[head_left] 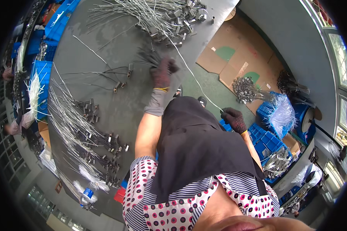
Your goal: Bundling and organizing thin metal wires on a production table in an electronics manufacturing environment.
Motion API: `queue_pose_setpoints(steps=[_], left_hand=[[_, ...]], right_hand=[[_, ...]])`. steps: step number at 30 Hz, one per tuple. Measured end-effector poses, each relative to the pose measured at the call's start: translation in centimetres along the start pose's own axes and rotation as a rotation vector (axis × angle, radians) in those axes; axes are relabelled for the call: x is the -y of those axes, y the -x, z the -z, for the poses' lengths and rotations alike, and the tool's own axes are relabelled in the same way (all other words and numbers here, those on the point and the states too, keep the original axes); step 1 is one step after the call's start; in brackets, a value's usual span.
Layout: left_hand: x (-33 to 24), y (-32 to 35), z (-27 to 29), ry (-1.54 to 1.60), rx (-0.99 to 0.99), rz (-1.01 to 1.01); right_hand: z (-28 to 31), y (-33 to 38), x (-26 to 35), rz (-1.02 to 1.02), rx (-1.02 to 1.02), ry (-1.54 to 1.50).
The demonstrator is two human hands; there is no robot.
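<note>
My left hand (164, 73), in a dark reddish glove with a grey cuff, is over the grey table's edge. Its fingers are closed, and a blurred bundle of thin dark wires (147, 56) sticks out beside them. My right hand (235, 120), gloved too, is lower at the right, beside my black apron. It grips the end of a long white wire (195, 78), which runs up to the far pile of wires (131, 9) with small metal clips (177, 21). Left of my left hand lie several loose dark wires (104, 72) with metal clips (119, 85).
More pale wires (65, 111) with clips cover the left of the grey table (115, 50). Blue crates (42, 82) stand beyond its left side. At the right are flattened cardboard (239, 46), blue crates (266, 144) and a bundle of white strands (282, 113). A blue-labelled bottle (88, 195) stands near left.
</note>
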State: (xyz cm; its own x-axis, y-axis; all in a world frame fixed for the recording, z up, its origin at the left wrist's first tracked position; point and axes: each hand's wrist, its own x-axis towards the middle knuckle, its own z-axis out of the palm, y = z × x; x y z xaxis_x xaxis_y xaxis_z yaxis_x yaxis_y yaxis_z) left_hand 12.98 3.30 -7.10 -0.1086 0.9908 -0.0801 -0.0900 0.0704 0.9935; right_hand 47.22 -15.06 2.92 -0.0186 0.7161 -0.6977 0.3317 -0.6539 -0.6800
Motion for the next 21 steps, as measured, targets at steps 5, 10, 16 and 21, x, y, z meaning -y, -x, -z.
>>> queue_pose_setpoints(steps=[5, 10, 16, 21], left_hand=[[3.8, 0.8, -5.3, 0.814, 0.070, 0.618], [-0.4, 0.4, -5.0, 0.866, 0.035, 0.512], [-5.6, -0.7, -2.4, 0.883, -0.083, 0.345], [-7.2, -0.6, -1.2, 0.826, -0.222, 0.264]], right_hand=[[1.0, 2.8, -1.4, -0.166, -0.013, 0.077], [2.9, 6.4, -10.1, -0.200, -0.223, 0.342], [6.1, 5.2, -19.5, -0.232, -0.177, 0.214], [7.2, 2.0, -20.2, -0.146, -0.170, 0.113]])
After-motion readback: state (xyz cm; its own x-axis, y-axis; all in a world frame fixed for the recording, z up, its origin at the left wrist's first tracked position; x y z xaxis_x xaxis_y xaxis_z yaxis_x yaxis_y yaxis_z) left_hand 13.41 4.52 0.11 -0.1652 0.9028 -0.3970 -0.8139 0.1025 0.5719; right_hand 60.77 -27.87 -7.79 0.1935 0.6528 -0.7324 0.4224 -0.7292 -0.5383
